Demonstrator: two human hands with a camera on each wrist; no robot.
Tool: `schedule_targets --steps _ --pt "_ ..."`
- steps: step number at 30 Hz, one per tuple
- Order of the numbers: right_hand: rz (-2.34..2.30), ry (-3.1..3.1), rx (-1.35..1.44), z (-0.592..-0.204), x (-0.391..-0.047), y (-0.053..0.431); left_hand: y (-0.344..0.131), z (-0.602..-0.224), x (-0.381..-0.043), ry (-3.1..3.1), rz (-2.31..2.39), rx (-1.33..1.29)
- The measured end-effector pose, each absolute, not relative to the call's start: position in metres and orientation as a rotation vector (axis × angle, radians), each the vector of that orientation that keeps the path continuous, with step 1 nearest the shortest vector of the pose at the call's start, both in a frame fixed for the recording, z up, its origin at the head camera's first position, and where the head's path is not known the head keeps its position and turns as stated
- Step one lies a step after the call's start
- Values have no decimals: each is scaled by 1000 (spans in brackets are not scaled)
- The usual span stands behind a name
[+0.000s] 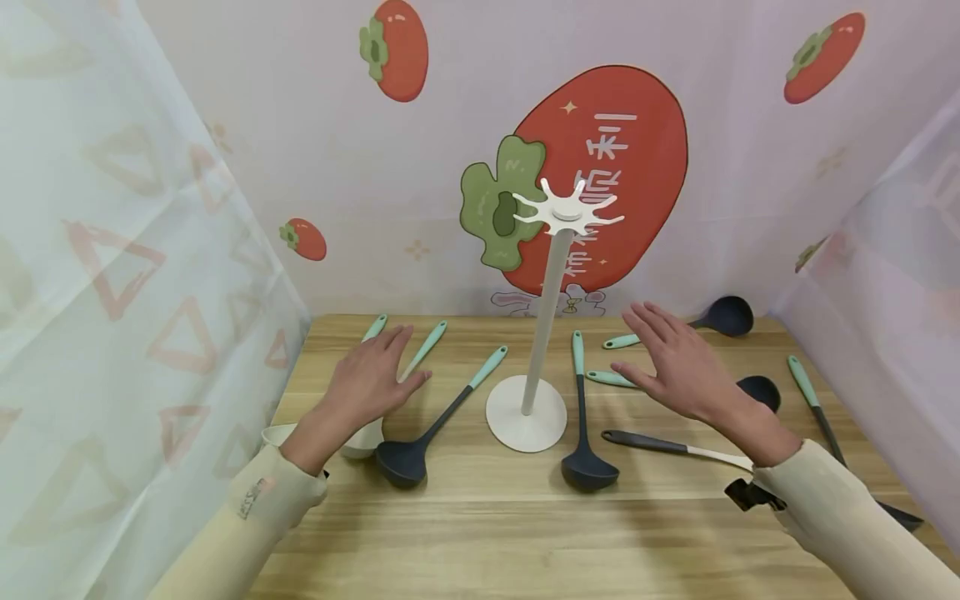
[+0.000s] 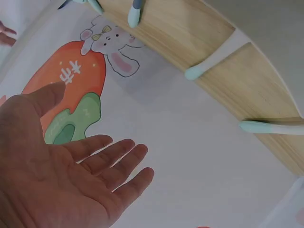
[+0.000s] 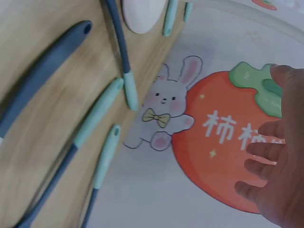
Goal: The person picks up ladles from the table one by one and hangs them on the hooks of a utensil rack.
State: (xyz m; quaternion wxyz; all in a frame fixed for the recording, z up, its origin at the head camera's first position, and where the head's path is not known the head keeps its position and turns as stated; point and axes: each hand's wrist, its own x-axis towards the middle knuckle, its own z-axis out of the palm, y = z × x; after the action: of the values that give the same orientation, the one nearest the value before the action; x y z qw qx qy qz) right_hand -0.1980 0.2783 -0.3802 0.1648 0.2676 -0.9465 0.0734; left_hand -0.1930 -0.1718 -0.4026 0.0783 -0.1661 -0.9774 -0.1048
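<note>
My left hand (image 1: 369,377) hovers over the left of the table, fingers extended and holding nothing. Beneath it lie two white ladles with mint handles (image 1: 429,343), partly hidden by the hand and sleeve. My right hand (image 1: 681,368), also empty with fingers extended, hovers over two dark ladles with mint handles; their bowls (image 1: 729,317) show beyond it. Between the hands stands a white utensil stand (image 1: 547,308), its hooked top (image 1: 567,210) bare. One dark ladle (image 1: 403,461) lies left of its base, and another dark ladle (image 1: 589,468) lies right of it.
A utensil with a dark handle (image 1: 645,440) and pale shaft lies below my right hand, its far end behind the sleeve. Along the right edge is a dark utensil with a mint handle (image 1: 804,381). Persimmon-printed cloth (image 1: 450,250) encloses the wooden table (image 1: 465,533) behind and at both sides.
</note>
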Motion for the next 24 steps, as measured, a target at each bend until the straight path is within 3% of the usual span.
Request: schedule_targets --steps 24 --pt "369 -2465 909 -264 -189 255 -134 -404 -205 -2966 -323 -582"
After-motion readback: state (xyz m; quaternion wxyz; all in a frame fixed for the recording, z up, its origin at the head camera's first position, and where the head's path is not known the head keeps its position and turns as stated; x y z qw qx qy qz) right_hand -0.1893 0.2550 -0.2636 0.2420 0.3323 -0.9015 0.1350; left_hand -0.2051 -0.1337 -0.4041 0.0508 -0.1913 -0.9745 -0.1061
